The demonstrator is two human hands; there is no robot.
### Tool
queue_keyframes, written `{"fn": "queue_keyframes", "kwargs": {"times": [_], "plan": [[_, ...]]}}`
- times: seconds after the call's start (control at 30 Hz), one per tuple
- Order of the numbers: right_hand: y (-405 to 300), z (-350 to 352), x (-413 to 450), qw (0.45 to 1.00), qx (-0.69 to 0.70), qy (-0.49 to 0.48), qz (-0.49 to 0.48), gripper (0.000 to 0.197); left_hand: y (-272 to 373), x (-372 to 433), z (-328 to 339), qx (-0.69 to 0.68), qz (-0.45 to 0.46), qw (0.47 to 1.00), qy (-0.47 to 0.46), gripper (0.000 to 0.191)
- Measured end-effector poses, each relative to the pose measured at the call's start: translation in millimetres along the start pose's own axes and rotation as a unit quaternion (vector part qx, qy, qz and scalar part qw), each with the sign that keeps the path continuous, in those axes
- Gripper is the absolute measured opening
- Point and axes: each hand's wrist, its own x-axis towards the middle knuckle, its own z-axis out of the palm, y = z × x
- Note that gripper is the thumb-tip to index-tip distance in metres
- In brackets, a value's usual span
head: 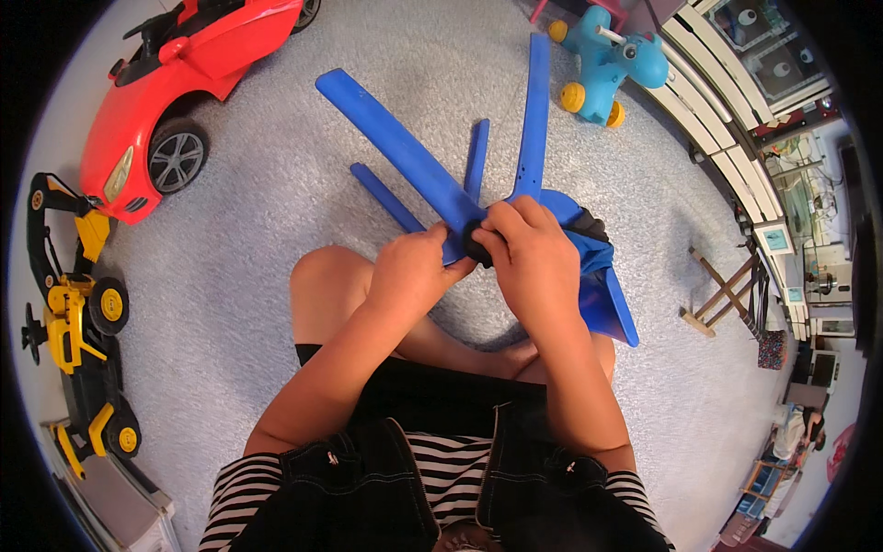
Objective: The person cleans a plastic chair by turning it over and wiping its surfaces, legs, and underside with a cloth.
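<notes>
A blue plastic frame with several long legs (400, 138), perhaps a folding stool, is held over my crossed legs. My left hand (414, 272) grips it near where the bars meet, thumb on top. My right hand (538, 259) pinches a black round piece (476, 243) at that joint; its fingers partly cover the piece. Blue cloth (597, 254) with a black strip (586, 224) bunches beyond my right hand. Below the cloth, a flat blue panel (610, 307) slants down beside my right wrist. My palms hide the inner side of the joint.
Grey carpet (227, 290) surrounds me. To the left stand a red toy car (200, 69) and a yellow-and-black toy excavator (72, 324). A blue ride-on animal (600, 69) with yellow wheels is at the upper right. A wooden folding stand (724, 290) and white drawers (717, 131) line the right.
</notes>
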Motion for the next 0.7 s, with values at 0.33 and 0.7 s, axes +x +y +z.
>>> {"fn": "queue_keyframes", "kwargs": {"times": [0.33,0.7], "plan": [[-14,18,25,0.998,-0.029,0.047,-0.031,0.013,7,1,-6,0.019,-0.018,0.999,-0.021,0.045],[-5,7,10,0.999,-0.039,0.02,-0.015,0.015,6,0,-1,0.035,-0.004,0.999,0.002,0.044]]}}
